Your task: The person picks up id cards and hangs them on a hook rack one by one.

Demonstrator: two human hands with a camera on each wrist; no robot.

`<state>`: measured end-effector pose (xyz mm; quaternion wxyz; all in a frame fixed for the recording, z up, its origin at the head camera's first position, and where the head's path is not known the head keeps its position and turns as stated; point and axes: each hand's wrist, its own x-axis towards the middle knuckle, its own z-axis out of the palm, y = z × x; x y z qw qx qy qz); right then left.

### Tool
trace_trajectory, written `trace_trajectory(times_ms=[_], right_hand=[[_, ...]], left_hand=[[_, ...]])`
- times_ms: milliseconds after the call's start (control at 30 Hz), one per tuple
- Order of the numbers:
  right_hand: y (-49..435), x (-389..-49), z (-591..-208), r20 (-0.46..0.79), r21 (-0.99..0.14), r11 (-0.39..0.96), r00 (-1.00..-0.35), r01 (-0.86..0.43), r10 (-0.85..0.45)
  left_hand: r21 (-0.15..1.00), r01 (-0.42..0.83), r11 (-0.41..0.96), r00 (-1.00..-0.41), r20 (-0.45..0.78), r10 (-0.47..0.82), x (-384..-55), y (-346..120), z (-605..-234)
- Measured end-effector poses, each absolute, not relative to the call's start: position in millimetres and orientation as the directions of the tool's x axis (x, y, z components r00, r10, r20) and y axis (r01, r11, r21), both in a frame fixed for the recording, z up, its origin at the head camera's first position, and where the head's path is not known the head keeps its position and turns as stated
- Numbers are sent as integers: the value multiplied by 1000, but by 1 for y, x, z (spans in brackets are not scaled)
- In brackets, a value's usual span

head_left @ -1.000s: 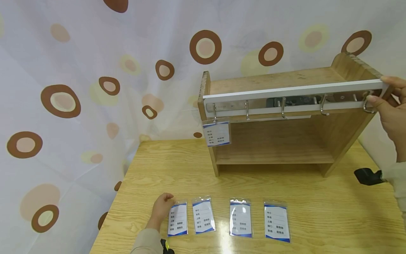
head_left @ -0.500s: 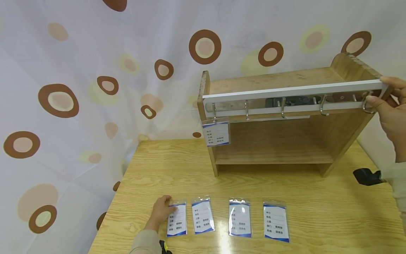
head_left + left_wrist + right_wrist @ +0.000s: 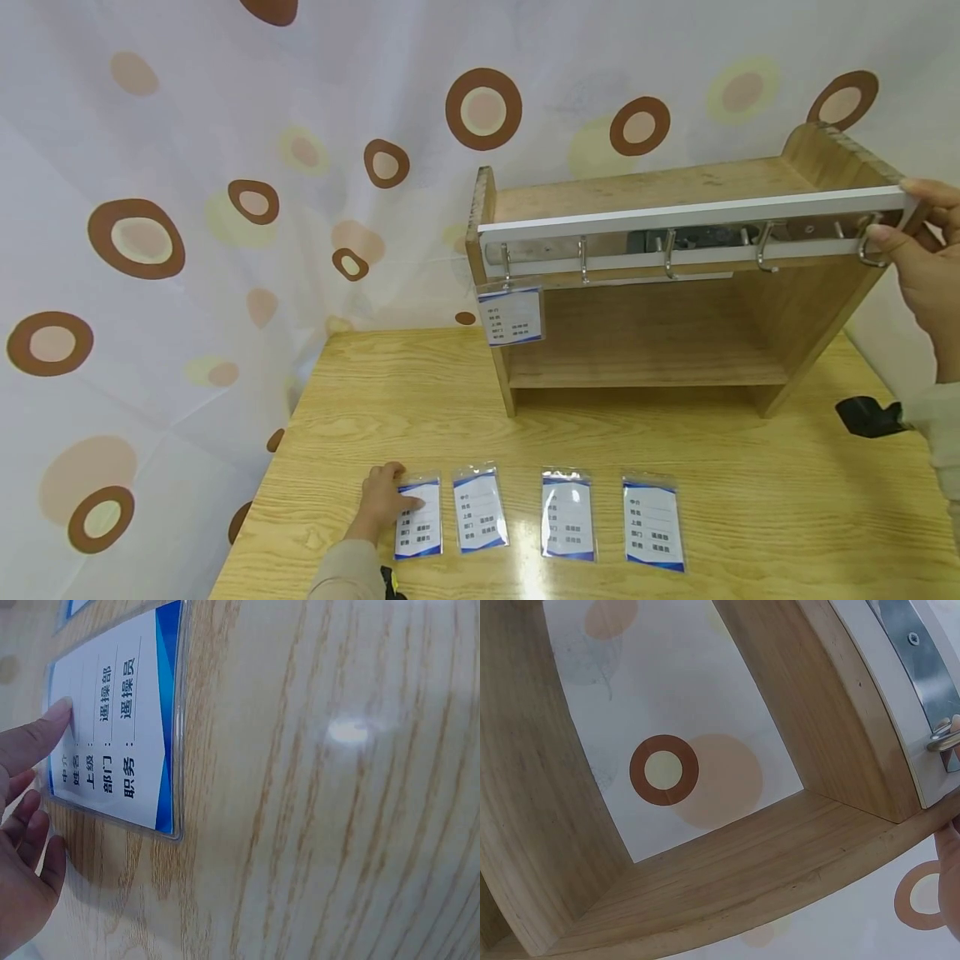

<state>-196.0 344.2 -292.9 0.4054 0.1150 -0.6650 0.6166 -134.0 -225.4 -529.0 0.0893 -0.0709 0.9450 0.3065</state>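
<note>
Glossy plastic-sleeved rectangular card near left edge of wood-grained tabletop, under thumb of left hand, fingers bent, cannot tell whether pinching, right hand gripping upper corner of wooden shelf.

Beige sleeves bear black wrist pieces, the left one marked with yellow.

Left hand near left, low, thumb stretched out, other fingers bent; right hand at right, farther, raised, gripping, thumb below index finger.
</note>
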Motion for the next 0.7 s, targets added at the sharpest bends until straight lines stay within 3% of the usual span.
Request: trace_trajectory(times_ms=[300, 567, 700], right_hand=[[342, -195, -291, 674, -735, 243, -647, -633, 355], [343, -195, -292, 669, -728, 136, -653, -672, 355], [343, -195, -294, 686, -717, 181, -637, -673, 351]], left_hand=[[542, -151, 827, -978, -206, -44, -133, -225, -527], [499, -131, 857, -976, -214, -25, -137, -224, -527], [472, -133, 872, -976, -216, -32, -137, -223, -526]])
